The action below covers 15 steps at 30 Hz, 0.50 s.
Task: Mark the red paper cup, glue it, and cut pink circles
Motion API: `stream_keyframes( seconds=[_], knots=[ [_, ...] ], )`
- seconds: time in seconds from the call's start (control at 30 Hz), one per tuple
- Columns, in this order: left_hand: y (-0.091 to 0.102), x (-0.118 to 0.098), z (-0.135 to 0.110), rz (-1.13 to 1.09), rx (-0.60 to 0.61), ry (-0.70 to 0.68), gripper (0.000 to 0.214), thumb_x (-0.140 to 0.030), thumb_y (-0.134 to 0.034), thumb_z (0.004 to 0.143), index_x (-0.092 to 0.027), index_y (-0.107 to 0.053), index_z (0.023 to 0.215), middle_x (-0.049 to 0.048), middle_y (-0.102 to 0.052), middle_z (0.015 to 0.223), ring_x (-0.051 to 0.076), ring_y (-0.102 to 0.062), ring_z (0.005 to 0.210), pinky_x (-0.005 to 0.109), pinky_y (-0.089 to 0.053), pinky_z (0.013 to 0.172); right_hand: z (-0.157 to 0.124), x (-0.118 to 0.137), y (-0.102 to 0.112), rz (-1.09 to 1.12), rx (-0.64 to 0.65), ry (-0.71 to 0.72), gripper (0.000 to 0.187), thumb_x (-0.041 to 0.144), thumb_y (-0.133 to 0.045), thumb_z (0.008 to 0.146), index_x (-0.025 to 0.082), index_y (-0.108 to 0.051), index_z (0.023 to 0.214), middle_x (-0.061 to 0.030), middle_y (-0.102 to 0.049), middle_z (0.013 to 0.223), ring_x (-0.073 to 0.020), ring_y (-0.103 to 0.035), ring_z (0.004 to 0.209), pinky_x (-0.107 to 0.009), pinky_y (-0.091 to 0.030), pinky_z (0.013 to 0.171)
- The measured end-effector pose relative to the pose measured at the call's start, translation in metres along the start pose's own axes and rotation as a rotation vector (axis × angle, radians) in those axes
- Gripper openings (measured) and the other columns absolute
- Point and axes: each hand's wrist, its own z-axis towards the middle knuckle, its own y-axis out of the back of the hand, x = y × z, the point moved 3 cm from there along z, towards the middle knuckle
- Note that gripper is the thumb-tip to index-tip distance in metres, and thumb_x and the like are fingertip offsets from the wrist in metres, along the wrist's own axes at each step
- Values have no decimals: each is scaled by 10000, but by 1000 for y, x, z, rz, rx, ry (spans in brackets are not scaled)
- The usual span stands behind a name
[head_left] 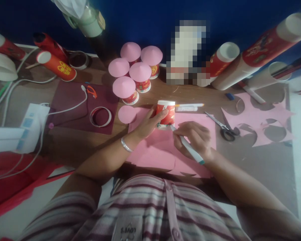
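Note:
My left hand is wrapped round a red paper cup with a white band at its top and a pattern along its lower edge. In my right hand is a white marker with a green end. Its tip touches or nearly touches the cup's lower edge; I cannot tell which. Beneath both hands lie pink paper sheets. A pink paper disc sits by my left wrist. Beyond the cup stand several red cups topped with pink paper cones.
Scissors lie right of the sheets, beside cut-out pink paper scraps. An orange-and-white pen lies behind the cup. At left are a tape roll, a white cable and a red tube. Tall red tubes rise at back right.

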Motion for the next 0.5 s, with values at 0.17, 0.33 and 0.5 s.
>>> stream_keyframes(
  seconds=[0.17, 0.33, 0.5],
  knots=[
    [0, -2, -1, 56, -19, -14, 329, -508, -609, 973, -242, -646, 1163, 62, -679, 999, 245, -669, 1021, 369, -560, 925, 1, 1, 0, 7, 14, 3, 207, 50, -628, 868, 240, -567, 925, 35, -627, 677, -146, -654, 608, -301, -595, 593],
    [0, -2, -1, 60, -17, -12, 320, -501, -597, 976, -233, -634, 1147, 64, -683, 1037, 246, -673, 1038, 364, -562, 924, 2, 4, 0, 27, 14, 5, 211, 41, -614, 864, 239, -575, 924, 42, -628, 671, -145, -656, 611, -294, -587, 604],
    [-1, -1, 0, 22, -14, 8, 273, -470, -615, 966, -240, -626, 1112, 55, -679, 1067, 227, -666, 1036, 345, -563, 918, 2, 5, -1, 36, 22, 13, 226, 24, -621, 859, 234, -569, 923, 34, -629, 674, -145, -651, 612, -300, -587, 610]
  ],
)
